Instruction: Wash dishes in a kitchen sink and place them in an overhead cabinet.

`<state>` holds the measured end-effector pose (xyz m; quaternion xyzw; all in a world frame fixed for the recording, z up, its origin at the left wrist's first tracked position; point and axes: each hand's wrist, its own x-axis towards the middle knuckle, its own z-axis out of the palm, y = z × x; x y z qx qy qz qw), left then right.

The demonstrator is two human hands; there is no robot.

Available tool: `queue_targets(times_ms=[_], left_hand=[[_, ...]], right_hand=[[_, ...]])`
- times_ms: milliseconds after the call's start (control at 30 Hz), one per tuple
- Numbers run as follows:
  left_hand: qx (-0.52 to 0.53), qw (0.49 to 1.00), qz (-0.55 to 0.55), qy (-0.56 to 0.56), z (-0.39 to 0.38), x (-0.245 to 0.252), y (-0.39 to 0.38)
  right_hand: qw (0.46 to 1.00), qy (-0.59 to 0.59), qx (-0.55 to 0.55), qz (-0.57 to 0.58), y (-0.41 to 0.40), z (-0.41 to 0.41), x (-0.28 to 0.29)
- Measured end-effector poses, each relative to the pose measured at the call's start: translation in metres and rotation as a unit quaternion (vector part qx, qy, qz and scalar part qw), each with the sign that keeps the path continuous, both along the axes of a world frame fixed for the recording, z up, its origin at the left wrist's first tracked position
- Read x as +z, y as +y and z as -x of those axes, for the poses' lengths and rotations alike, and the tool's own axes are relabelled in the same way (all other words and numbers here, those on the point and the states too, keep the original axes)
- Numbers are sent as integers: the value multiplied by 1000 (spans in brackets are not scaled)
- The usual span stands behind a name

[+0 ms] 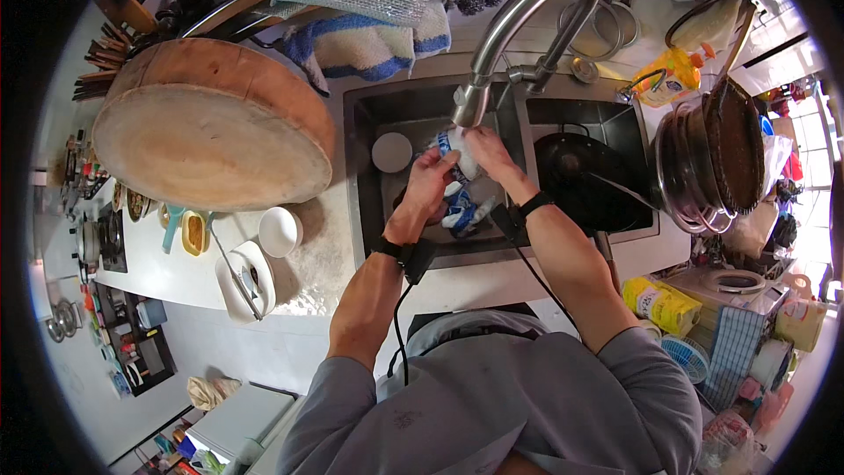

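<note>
Over the left basin of a steel double sink (359,211), my left hand (428,178) grips the edge of a blue and white bowl (445,142). My right hand (489,152) is at the bowl's other side, its fingers partly hidden around a whitish, foamy-looking patch. Directly above is the outlet of the gooseneck faucet (469,105). Below my hands, a blue and white cloth (463,211) lies in the basin, partly covered by my left hand. A round white dish (392,152) rests at the basin's left side.
A dark wok (580,178) fills the right basin. A thick round wooden chopping board (211,138) stands left of the sink, near a white bowl (281,232) and a white dish with utensils (231,290). Stacked pans (705,152) and an orange soap bottle (666,77) are at the right.
</note>
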<state>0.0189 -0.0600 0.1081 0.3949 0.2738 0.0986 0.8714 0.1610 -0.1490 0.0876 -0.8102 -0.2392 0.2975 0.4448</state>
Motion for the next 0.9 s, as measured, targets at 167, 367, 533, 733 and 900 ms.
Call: queue_targets(times_ms=[167, 367, 533, 733, 900], left_hand=[[-12, 972, -230, 41, 16, 14, 2], [-208, 940, -269, 28, 3, 42, -19], [-19, 993, -119, 12, 25, 17, -4], [93, 982, -95, -132, 9, -28, -9], [126, 960, 228, -101, 6, -24, -20]], right_hand=[[975, -174, 9, -139, 4, 58, 15], [999, 47, -8, -1, -24, -25, -29], [995, -78, -40, -53, 6, 44, 32], [960, -258, -39, -103, 3, 58, 18], [974, 36, -145, -171, -11, 38, 2]])
